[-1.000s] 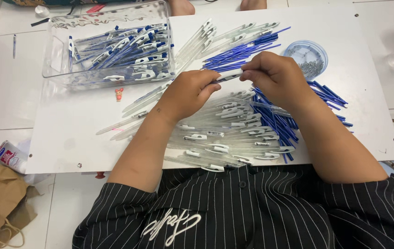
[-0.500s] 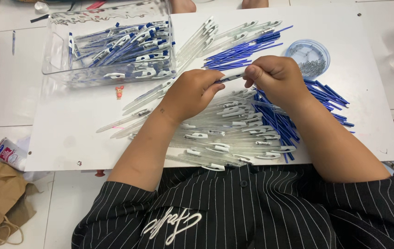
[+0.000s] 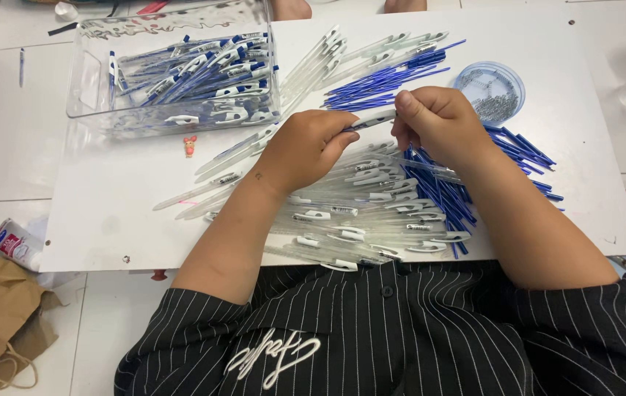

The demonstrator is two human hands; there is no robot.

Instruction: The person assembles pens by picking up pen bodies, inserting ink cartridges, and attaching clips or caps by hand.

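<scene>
A person seen from above wears a black shirt [image 3: 401,337] with thin white pinstripes, short sleeves, and white cursive lettering at lower centre. Both forearms are bare.

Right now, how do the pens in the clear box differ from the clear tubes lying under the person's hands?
The pens in the clear box show blue inside and blue tips, while the clear tubes on the white board look see-through, with no blue inside. The pens sit heaped within the box's walls; the tubes lie spread loose on the board, partly under the left hand and right hand. Both have white clips and lie flat.
</scene>
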